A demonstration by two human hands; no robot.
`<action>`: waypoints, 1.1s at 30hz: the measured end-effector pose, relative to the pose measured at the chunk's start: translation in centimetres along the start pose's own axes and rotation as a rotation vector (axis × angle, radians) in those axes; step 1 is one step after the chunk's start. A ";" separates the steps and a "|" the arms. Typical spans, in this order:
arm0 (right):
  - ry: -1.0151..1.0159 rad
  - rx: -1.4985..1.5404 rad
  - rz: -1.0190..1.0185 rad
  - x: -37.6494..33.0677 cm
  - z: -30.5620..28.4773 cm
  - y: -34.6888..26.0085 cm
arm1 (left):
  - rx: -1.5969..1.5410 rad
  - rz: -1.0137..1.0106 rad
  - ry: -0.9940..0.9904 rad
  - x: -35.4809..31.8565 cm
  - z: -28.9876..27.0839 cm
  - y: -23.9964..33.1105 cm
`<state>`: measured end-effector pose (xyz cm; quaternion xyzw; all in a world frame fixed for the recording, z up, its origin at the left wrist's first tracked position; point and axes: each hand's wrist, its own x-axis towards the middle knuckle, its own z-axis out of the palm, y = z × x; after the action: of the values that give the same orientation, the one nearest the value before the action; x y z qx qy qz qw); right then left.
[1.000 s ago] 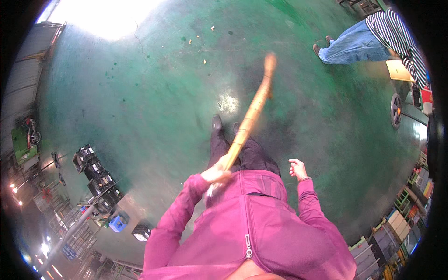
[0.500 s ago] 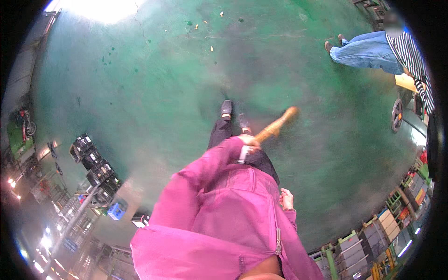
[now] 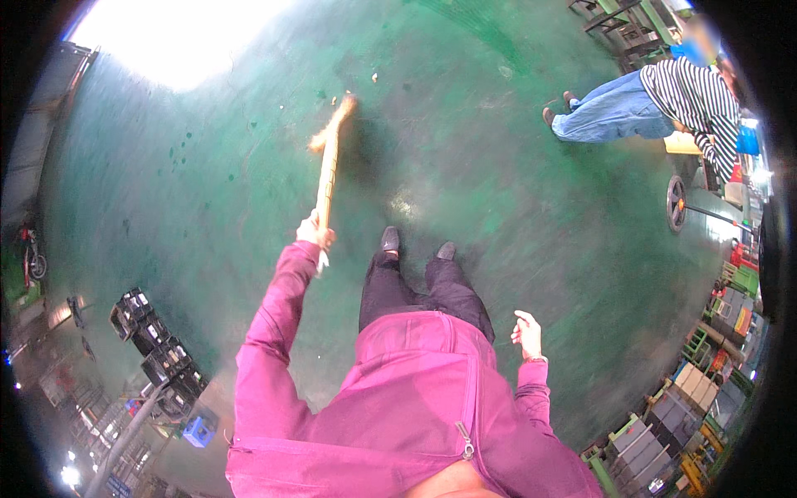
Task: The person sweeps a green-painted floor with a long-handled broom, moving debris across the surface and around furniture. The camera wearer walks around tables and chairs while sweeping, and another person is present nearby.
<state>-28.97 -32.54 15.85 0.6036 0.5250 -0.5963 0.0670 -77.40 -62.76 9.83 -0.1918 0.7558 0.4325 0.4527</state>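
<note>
Fingers of left hand [image 3: 315,234] wrapped round broom [image 3: 329,163] handle, bristles out front on green floor [image 3: 498,166]; right hand [image 3: 526,334] loose, holding nothing. Mid-sweep stroke, judging; next needs pulling bristles across debris.

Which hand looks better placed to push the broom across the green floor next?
The left. The left hand already grips the broom, whose bristles point out over the green floor. The right hand hangs open and empty beside the hip, well away from the handle.
</note>
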 end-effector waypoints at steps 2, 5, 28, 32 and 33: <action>0.052 0.014 0.063 -0.8 -0.3 1.2 | 0.301 0.317 0.045 -2.8 2.1 -0.2; 0.050 -0.001 0.194 -2.0 -0.8 5.1 | 0.059 0.195 -0.104 -7.4 4.2 0.4; 0.214 0.141 0.316 5.9 -17.4 1.6 | -0.243 -0.612 -1.169 1.7 39.4 4.0; 0.210 0.131 0.426 6.4 -19.0 6.5 | 0.079 -0.215 -0.615 2.6 26.6 8.1; 0.197 0.144 0.422 6.6 -18.9 7.1 | 0.056 -0.259 -0.485 2.6 24.6 9.4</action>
<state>-13.37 -18.64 12.05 0.7584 0.3474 -0.5431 0.0953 -72.37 -36.98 6.84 -0.1650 0.6063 0.3833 0.6770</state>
